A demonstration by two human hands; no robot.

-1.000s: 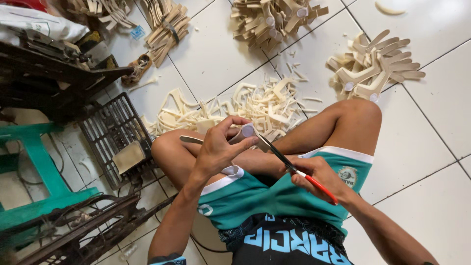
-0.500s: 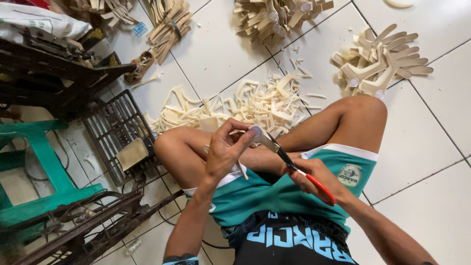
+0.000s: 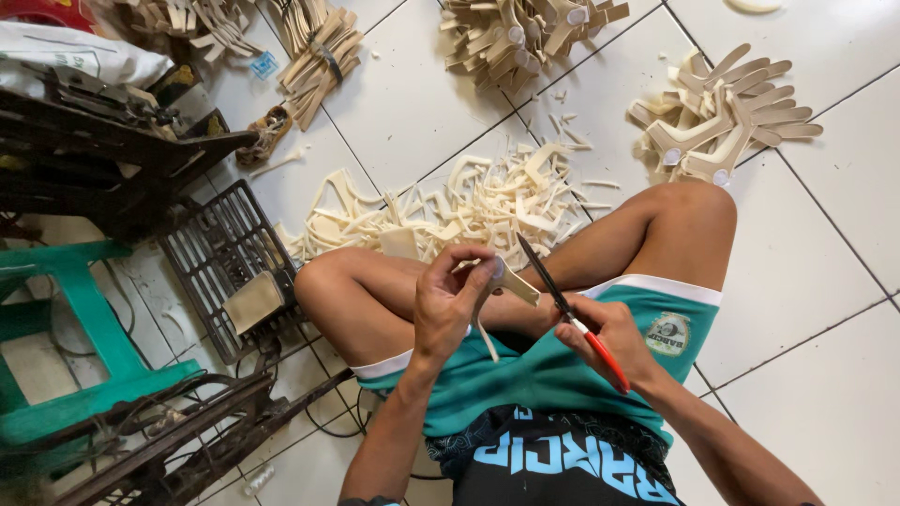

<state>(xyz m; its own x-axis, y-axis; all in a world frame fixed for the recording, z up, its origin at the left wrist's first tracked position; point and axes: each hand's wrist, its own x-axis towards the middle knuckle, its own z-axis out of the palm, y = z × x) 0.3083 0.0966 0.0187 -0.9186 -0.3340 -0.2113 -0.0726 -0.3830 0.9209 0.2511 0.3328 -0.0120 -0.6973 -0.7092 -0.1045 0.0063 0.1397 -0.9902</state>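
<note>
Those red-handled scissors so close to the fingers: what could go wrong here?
The left hand pinches a small cream piece right beside the blades of the red-handled scissors in the right hand, so a slip could nick a fingertip. The cutting happens just above bare legs, so a dropped tool might land on skin. A bad snip could also spoil the piece; offcuts already litter the floor.
</note>
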